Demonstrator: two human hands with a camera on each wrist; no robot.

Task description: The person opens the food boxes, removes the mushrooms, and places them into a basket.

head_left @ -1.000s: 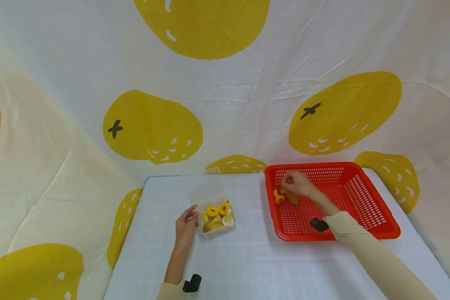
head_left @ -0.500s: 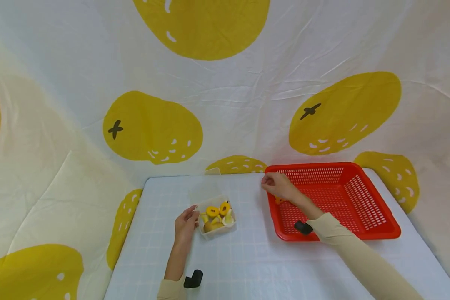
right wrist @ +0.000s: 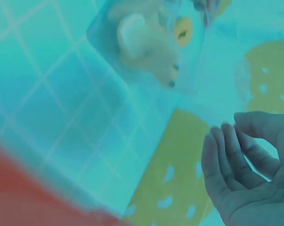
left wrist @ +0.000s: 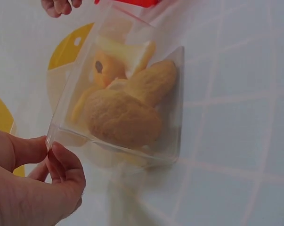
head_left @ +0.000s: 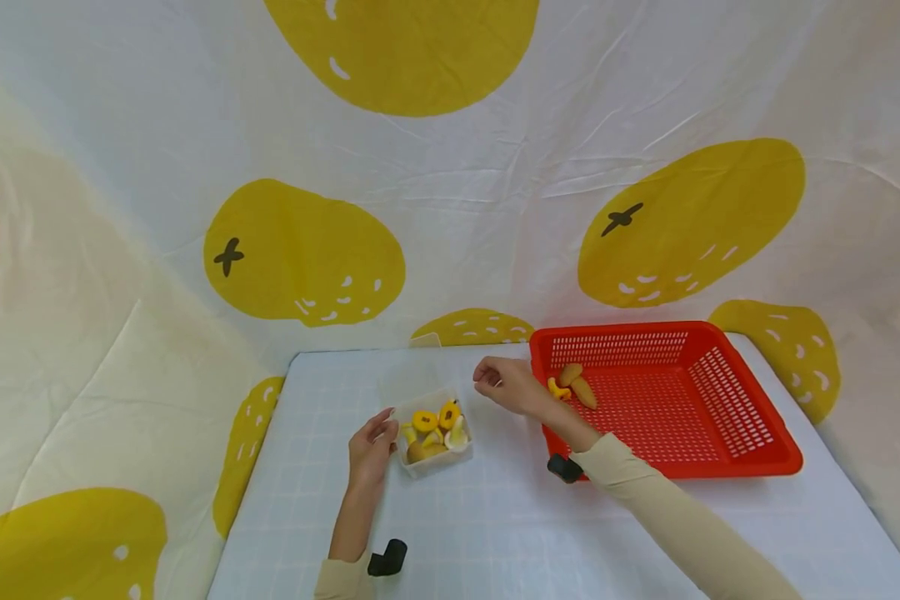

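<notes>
In the head view my left hand (head_left: 371, 446) is at the left side of a clear plastic box (head_left: 432, 468). Its thumb and fingers pinch the box's rim, as the left wrist view shows. Inside lie brown rounded pieces (left wrist: 123, 117), yellow-orange pieces (head_left: 424, 422) with dark centres, and a pale piece (head_left: 457, 437). My right hand (head_left: 512, 385) hovers between the box and a red basket (head_left: 667, 477), fingers bent loosely and nothing between them. Brown pieces (head_left: 583, 392) and a small yellow-orange piece (head_left: 558, 389) lie at the basket's left end.
A clear lid-like sheet (head_left: 407, 379) stands or lies behind the box; its exact pose is hard to tell. The table (head_left: 480, 533) has a pale checked cover. Behind it hangs a white cloth (head_left: 465, 250) with large yellow fruit prints.
My right hand has moved left out of the red basket, over its edge toward the box, uncovering the brown pieces there. The left hand has stayed at the box.
</notes>
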